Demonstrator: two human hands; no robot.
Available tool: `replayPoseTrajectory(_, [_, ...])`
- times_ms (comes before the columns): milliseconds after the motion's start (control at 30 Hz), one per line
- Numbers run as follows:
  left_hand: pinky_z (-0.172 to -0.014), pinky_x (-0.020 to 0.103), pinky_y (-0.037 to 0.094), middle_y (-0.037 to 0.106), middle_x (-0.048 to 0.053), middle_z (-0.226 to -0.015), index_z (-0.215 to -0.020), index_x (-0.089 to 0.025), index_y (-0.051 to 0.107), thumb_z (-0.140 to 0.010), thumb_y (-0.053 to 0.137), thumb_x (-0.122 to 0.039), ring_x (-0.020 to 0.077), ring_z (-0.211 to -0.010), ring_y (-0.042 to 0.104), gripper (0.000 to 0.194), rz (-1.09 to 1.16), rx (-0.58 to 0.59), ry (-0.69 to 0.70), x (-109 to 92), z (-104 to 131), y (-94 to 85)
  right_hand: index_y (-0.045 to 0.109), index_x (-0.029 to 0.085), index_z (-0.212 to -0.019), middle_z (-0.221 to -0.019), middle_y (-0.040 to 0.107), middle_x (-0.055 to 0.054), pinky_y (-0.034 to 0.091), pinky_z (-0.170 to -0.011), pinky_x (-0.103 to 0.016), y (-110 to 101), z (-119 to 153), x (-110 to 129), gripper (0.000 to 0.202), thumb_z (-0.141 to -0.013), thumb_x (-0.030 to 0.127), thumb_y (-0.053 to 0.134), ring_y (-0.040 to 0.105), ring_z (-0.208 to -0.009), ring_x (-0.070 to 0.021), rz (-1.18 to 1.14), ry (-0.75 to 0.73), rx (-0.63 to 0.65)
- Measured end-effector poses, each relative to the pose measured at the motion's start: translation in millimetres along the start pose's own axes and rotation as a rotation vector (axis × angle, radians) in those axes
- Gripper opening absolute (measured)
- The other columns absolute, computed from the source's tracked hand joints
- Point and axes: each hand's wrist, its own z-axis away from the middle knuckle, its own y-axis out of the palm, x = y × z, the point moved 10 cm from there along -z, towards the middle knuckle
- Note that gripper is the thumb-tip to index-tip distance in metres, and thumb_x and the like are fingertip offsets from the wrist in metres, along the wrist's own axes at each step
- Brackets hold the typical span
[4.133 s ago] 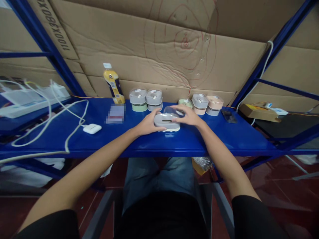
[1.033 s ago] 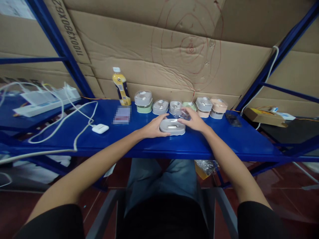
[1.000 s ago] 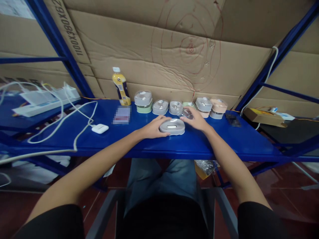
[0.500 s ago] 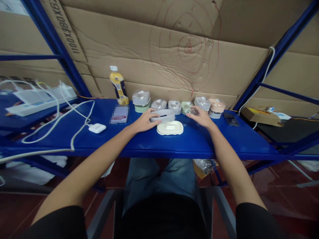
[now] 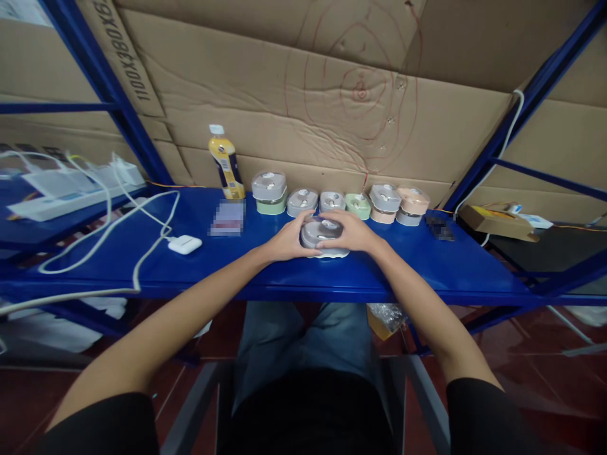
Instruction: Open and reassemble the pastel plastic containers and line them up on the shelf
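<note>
In the middle of the blue table, a small oval grey box with a clear lid [image 5: 313,235] sits between my two hands. Under it, the cream base [image 5: 336,254] shows only as a thin rim. My left hand [image 5: 286,241] wraps the box's left side, and my right hand [image 5: 356,234] grips the lid and right side. Fingers hide much of the box, so I cannot tell whether box and base are joined. Just behind stand a grey lidded box [image 5: 302,202], another grey one [image 5: 332,202] and a green one [image 5: 358,205].
Stacked boxes stand at the back left [image 5: 270,193] and back right [image 5: 385,202], beside a peach-topped stack [image 5: 411,203]. A yellow bottle [image 5: 226,164], a blurred flat item [image 5: 228,218] and a white earphone case [image 5: 184,244] with a cable are leftward. A dark blurred object [image 5: 439,226] lies right.
My left hand brought the grey ring-shaped body over the cream base. My right hand moved from beside the green box to the middle, and a clear lid now tops the grey body.
</note>
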Motion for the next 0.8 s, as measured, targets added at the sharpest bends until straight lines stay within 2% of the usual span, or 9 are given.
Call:
replayPoseTrajectory(100, [-0.126, 0.062, 0.044, 0.053, 0.027, -0.163, -0.166, -0.016, 0.032, -0.068, 0.096, -0.061, 0.0463, -0.151, 0.054, 0.126, -0.030, 0.007, -0.034, 7, 0, 0.5, 0.071, 0.025, -0.147, -0.139, 0.073, -0.013, 0.053, -0.115, -0.057, 14, -3, 5, 0.085, -0.076, 0.066, 0.091, 0.069, -0.129, -0.0371, 0.054, 0.013, 0.048])
replayPoseTrajectory(200, [-0.127, 0.061, 0.043, 0.049, 0.028, -0.167, -0.164, -0.014, 0.035, -0.067, 0.095, -0.061, 0.0466, -0.152, 0.052, 0.124, -0.058, 0.013, -0.037, 8, -1, 0.2, 0.068, 0.024, -0.150, -0.142, 0.070, -0.014, 0.052, -0.116, -0.057, 17, 1, 6, 0.083, -0.080, 0.064, 0.089, 0.068, -0.132, -0.0372, 0.082, 0.016, 0.033])
replayPoseTrajectory(433, [-0.122, 0.057, 0.048, 0.055, 0.026, -0.162, -0.161, -0.012, 0.039, -0.070, 0.091, -0.059, 0.0456, -0.147, 0.058, 0.115, -0.048, 0.027, -0.051, 7, -1, 1.5, 0.062, 0.023, -0.155, -0.144, 0.067, -0.017, 0.054, -0.115, -0.055, 17, 11, 11, 0.084, -0.087, 0.066, 0.083, 0.066, -0.134, -0.0365, 0.136, -0.019, -0.001])
replayPoseTrajectory(567, [-0.121, 0.056, 0.049, 0.057, 0.024, -0.160, -0.157, -0.013, 0.043, -0.071, 0.090, -0.058, 0.0446, -0.145, 0.060, 0.109, -0.033, 0.025, -0.046, 7, -2, 0.8, 0.060, 0.026, -0.157, -0.144, 0.067, -0.016, 0.054, -0.114, -0.057, 17, 10, 12, 0.083, -0.090, 0.072, 0.077, 0.065, -0.134, -0.0377, 0.178, -0.021, 0.010])
replayPoseTrajectory(800, [-0.121, 0.054, 0.048, 0.061, 0.023, -0.156, -0.153, -0.013, 0.046, -0.074, 0.087, -0.062, 0.0425, -0.144, 0.061, 0.102, -0.005, 0.052, -0.059, 6, -3, 0.8, 0.060, 0.022, -0.157, -0.144, 0.067, -0.017, 0.054, -0.116, -0.055, 19, 6, 15, 0.087, -0.090, 0.075, 0.075, 0.065, -0.134, -0.0382, 0.210, -0.036, 0.029])
